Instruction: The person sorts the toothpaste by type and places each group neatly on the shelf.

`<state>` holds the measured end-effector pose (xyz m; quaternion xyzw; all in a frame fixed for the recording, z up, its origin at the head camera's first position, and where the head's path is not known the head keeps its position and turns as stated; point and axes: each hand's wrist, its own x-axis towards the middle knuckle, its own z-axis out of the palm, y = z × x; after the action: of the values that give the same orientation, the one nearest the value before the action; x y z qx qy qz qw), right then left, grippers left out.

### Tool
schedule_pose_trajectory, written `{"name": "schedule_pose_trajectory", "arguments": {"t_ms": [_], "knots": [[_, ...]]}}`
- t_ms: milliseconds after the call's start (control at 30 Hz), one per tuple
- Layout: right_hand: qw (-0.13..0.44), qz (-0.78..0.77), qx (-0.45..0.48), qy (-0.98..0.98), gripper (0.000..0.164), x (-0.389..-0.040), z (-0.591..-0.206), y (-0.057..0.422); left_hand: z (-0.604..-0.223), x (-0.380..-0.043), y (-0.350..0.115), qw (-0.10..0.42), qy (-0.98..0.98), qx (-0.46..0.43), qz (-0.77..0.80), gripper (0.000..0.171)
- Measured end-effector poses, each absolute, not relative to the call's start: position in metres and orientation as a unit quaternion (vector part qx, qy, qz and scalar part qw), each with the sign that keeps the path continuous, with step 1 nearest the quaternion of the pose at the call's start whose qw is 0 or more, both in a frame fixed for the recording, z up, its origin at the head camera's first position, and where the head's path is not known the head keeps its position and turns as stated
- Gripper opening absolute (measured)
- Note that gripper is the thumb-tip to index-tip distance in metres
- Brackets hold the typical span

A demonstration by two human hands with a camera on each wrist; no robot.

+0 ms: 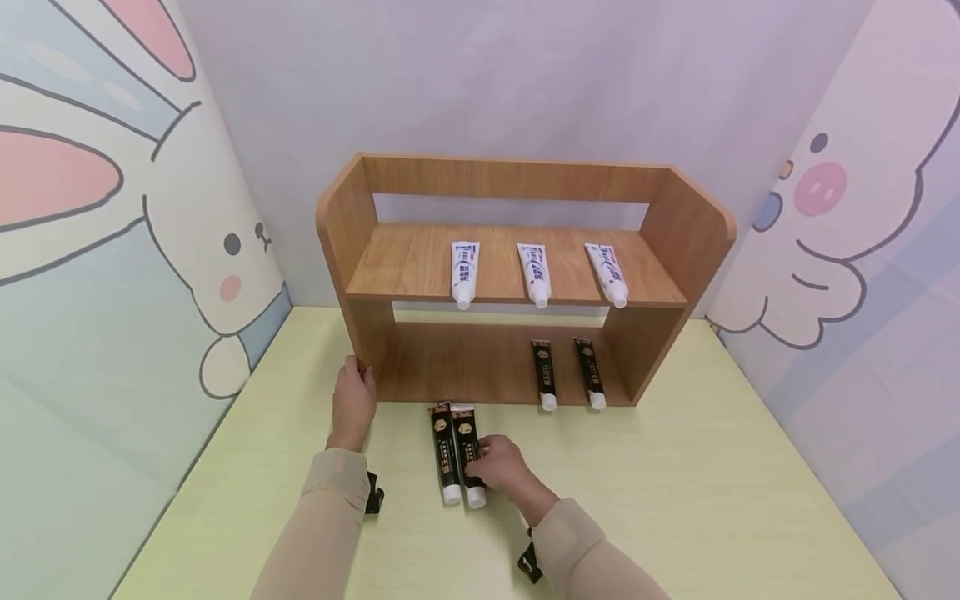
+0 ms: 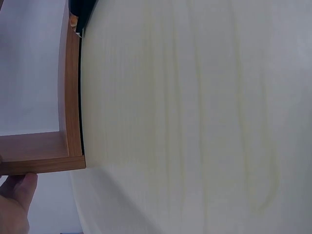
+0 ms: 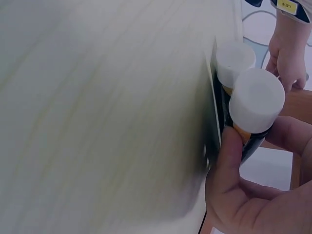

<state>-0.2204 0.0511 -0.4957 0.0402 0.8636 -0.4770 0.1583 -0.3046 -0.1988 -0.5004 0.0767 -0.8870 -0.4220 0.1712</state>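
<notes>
Black toothpaste tubes (image 1: 457, 454): two side by side on the desk (image 1: 675, 500), caps toward me.
My right hand (image 1: 504, 468): fingers (image 3: 229, 156) pinch the right tube.
My left hand (image 1: 352, 402): relaxed fingers rest against the wooden shelf (image 1: 517, 283) corner.

Colours, shelf scene

Wood-brown shelf (image 1: 517, 267); 3 white tubes w/ blue print (image 1: 534, 273); black tubes (image 1: 457, 454), gold print, white caps; pale yellow-green table (image 1: 675, 492); beige sleeves (image 1: 330, 508); pastel bunny walls (image 1: 112, 250).

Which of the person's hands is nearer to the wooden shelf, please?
Left. The left hand touches the wooden shelf at its side panel; the right hand is on the table, gripping a black tube.
</notes>
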Motion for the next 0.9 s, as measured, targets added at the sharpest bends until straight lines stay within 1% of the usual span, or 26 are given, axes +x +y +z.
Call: {"name": "schedule_pose_trajectory", "arguments": {"t_ms": [433, 900], "knots": [[0.143, -0.481, 0.035, 0.864, 0.055, -0.223, -0.486, 0.057, -0.501, -0.304, -0.199, 0.176, -0.885, 0.076, -0.425, 0.025], [0.113, -0.5, 0.038, 0.858, 0.056, -0.243, -0.488, 0.067, -0.5, -0.305, -0.2, 0.159, -0.89, 0.082, -0.42, 0.025]]}}
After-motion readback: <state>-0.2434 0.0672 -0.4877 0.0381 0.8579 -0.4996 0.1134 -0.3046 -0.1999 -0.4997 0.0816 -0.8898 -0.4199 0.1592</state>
